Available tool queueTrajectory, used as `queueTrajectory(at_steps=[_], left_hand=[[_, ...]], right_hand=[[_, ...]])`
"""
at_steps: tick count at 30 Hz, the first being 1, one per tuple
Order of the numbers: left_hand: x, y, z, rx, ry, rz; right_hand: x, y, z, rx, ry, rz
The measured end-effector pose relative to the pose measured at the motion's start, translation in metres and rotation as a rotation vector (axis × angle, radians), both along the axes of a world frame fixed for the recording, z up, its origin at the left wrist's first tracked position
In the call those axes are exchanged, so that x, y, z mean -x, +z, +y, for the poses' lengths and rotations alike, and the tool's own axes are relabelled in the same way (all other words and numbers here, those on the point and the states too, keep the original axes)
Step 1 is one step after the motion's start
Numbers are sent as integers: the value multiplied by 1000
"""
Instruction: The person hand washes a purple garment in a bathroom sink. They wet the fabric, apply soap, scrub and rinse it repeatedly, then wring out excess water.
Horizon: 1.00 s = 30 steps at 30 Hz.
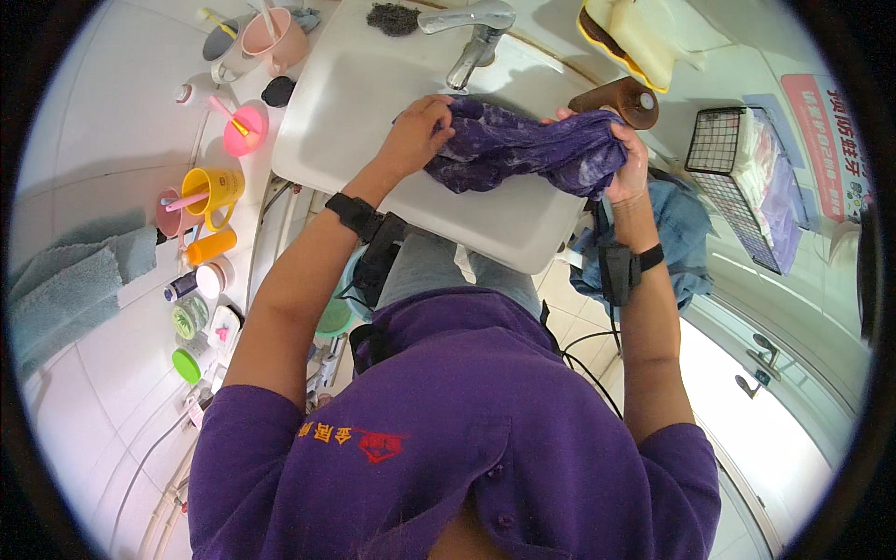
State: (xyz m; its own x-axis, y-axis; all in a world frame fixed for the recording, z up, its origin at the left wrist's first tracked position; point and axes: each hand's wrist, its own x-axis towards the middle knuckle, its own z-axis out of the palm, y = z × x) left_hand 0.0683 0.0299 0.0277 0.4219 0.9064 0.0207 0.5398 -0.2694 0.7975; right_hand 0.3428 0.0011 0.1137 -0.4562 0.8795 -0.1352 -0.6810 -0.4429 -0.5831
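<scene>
A wet-looking purple cloth (518,147) with whitish patches, perhaps suds, is stretched between my hands over the white washbasin (336,133). At its left end, my left hand (420,136) grips the fabric with bent fingers. My right hand (630,157) holds the bunched right end, thumb on one side and fingertips showing on the other. Just behind the cloth stands the chrome faucet (472,49); no running water can be made out. A brown bottle (619,101) is close beside my right hand.
Cups, including a yellow mug (213,190), and several jars line the left ledge. A dark scrubber (393,19) lies by the faucet. On the right are a wire basket (735,185) and denim clothing (675,238). A grey-blue towel (77,287) hangs far left.
</scene>
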Motion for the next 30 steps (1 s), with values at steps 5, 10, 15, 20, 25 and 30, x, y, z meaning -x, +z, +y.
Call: queueTrajectory(at_steps=[5,10,15,20,25,30], left_hand=[[-36,-9,-12,-232,-177,-120],[-20,-17,5,-255,-56,60],[46,-1,19,-248,131,36],[2,-7,-16,-192,-133,-27],[-48,-45,-32,-162,-42,154],[-16,-39,-5,-430,-43,-8]], right_hand=[[-5,-17,-6,155,-99,125],[-19,-14,-2,193,-197,28],[-19,-12,-2,179,-298,-175],[1,-17,-7,289,-187,-81],[14,-16,-10,339,-202,-44],[15,-9,-14,307,-158,-87]])
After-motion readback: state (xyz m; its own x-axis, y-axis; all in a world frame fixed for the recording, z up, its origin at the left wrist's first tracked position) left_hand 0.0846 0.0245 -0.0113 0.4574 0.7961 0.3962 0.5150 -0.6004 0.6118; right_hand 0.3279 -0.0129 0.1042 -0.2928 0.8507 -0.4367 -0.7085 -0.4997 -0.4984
